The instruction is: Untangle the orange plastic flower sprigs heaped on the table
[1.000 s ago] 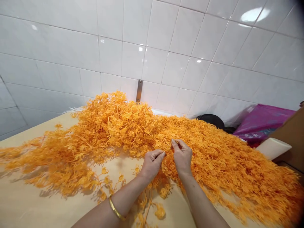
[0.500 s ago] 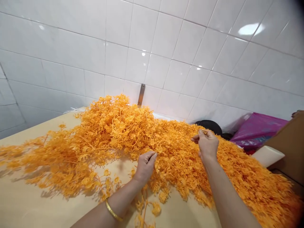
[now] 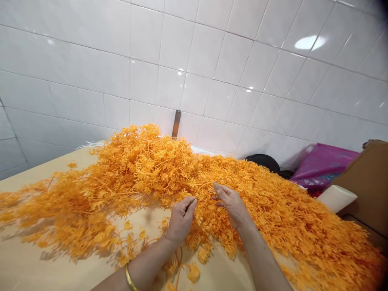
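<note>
A big heap of orange plastic flower stems point(image 3: 260, 190) spreads over the table, with small spiky blossoms all through it. My left hand point(image 3: 182, 218), a gold bangle on its wrist, is closed in a pinch at the front edge of the heap. From beneath it hangs an orange flower stem point(image 3: 179, 266), which it appears to grip; the pinched end is hidden by the fingers. To its right, my right hand point(image 3: 230, 204) is over the heap with its fingers stretched out and apart. Nothing shows clearly between them.
A looser pile of orange flower sprays point(image 3: 72, 214) lies on the left of the pale table point(image 3: 27, 266). Behind are a tiled wall point(image 3: 145, 36) and a metal bracket point(image 3: 176, 124). At right are a black round object point(image 3: 266, 161), purple bag point(image 3: 324, 163), white cylinder point(image 3: 338, 198) and cardboard box point(image 3: 370, 182).
My right hand has come left and lower, nearer my left hand, and its fingers have spread from a pinch. My left hand keeps its pinch. The view has shifted slightly.
</note>
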`<state>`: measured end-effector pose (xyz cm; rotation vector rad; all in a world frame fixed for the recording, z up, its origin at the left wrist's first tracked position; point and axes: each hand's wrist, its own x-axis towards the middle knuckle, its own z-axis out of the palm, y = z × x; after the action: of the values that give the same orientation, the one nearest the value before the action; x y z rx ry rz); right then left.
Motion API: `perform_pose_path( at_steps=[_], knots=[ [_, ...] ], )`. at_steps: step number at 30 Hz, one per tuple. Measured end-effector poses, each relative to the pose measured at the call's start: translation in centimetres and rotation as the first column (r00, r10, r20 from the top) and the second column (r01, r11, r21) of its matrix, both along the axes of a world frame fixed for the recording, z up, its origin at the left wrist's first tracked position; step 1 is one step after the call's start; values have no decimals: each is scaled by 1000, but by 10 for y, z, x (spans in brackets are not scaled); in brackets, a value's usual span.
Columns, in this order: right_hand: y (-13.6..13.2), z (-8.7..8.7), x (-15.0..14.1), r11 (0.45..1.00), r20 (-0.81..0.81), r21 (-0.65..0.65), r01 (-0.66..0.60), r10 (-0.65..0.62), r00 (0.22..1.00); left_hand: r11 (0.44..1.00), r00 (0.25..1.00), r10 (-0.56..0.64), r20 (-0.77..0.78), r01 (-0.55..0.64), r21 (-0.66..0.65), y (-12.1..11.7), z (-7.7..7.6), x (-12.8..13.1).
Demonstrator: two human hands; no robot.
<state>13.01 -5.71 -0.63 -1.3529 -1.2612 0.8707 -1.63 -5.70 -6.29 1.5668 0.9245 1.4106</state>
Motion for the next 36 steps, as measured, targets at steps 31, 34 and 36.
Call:
perform_pose_path(
  at_steps=[31,34,36],
  knots=[
    [3,12,17,970,-366,-157,-187,118,923,982,985,44,-164,-12,189,-2,-3,-2],
    [11,3,11,976,-340,-86,-201,161,927,977,984,32,-178,6,212,-2,-4,0],
    [17,-2,13,994,-301,-13,-109,100,948,971,976,10,-218,42,235,-1,-5,0]
  ],
)
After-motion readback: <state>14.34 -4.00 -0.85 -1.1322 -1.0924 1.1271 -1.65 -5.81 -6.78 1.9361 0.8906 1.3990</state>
